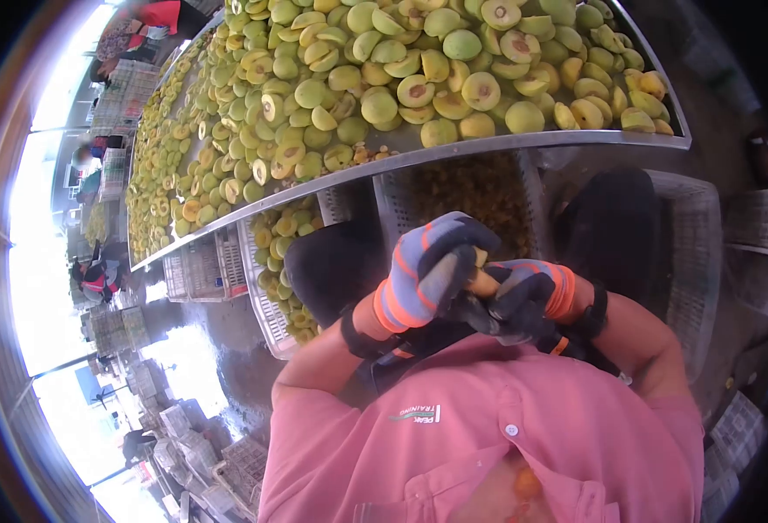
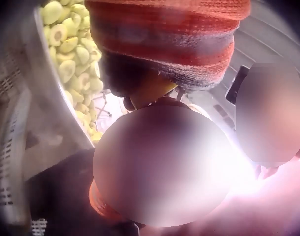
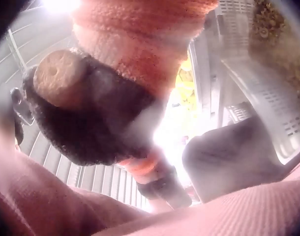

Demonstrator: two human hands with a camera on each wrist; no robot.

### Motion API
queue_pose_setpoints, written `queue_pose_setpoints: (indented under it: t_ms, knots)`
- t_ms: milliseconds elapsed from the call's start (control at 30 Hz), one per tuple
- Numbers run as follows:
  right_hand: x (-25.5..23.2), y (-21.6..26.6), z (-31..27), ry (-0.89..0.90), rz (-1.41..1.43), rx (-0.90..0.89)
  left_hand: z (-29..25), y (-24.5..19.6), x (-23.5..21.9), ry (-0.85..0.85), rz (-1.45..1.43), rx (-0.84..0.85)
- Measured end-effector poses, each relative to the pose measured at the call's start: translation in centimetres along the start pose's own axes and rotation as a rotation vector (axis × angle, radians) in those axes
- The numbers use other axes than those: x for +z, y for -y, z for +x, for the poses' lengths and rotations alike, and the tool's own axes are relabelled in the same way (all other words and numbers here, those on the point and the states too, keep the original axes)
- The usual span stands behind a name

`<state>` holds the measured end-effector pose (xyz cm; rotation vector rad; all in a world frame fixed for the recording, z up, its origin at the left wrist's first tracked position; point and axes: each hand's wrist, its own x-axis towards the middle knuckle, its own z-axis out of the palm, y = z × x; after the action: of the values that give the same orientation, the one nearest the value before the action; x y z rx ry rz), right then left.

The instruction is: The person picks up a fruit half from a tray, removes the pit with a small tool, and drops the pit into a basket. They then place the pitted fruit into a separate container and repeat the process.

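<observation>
We logged a tan, round-ended, stubby piece [image 1: 485,283], maybe a wooden handle, between the blue-and-orange-gloved left hand [image 1: 432,270] and matching right hand [image 1: 532,296], both curled round it. We judged bulky gloves could cause a slip. Halved green fruits [image 1: 379,107] covered the metal-rimmed desk [image 1: 401,160] beyond.

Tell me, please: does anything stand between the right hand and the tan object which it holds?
Only its glove, nothing else visible: the right hand lies against the tan object. The left hand is at the opposite side, not between. Covered parts I cannot judge.
</observation>
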<state>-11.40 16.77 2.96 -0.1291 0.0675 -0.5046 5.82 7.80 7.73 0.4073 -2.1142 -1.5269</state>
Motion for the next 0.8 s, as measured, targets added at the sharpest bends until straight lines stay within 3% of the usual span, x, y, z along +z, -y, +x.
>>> queue_pose_setpoints:
  t_ms: [100, 167, 300, 400, 433, 533, 600, 633, 667, 700, 767, 800]
  knots:
    - [-0.9, 0.0, 0.6, -0.066, 0.051, -0.003, -1.4, 1.5, 1.7, -0.303, -0.222, -0.247]
    - [-1.5, -0.1, 1.1, -0.071, 0.071, 0.028, -2.3, 2.1, 2.2, -0.392, -0.302, -0.309]
    - [-1.7, -0.5, 2.0, -0.093, 0.137, 0.089, -4.2, 3.5, 2.1, -0.452, -0.388, -0.398]
    - [-1.5, -0.6, 2.8, -0.163, 0.070, 0.079, -4.6, 3.6, 1.8, -0.477, -0.306, -0.355]
    - [-1.3, -0.6, 2.9, -0.198, 0.018, 0.063, -4.9, 3.5, 1.8, -0.500, -0.137, -0.324]
    - [-0.1, 0.7, 2.4, -0.414, -0.600, -0.090, -6.2, 3.9, 0.5, -0.551, 0.399, -0.170]
    - [-3.5, -0.3, 3.1, -0.529, -0.688, -0.334, -8.3, 5.1, -2.4, -0.555, 0.778, 0.021]
    - [-3.8, 0.1, 3.1, -0.679, -0.562, -0.265, -8.8, 3.7, -3.9, -0.593, 0.932, 0.027]
    - [-4.1, 0.6, 3.4, -0.820, -0.435, -0.190, -9.2, 1.8, -5.2, -0.731, 0.844, -0.057]
    - [-4.8, 0.8, 3.5, -0.885, -0.493, -0.172, -9.5, -0.2, -6.6, -0.871, 0.741, -0.128]
    - [-6.9, 0.5, 3.8, -0.787, -0.134, -0.252, -12.1, -1.0, -10.3, -1.132, 0.392, -0.319]
    - [-7.6, 0.4, 4.0, -0.732, 0.046, -0.291, -14.3, 0.0, -12.8, -1.179, 0.415, -0.365]
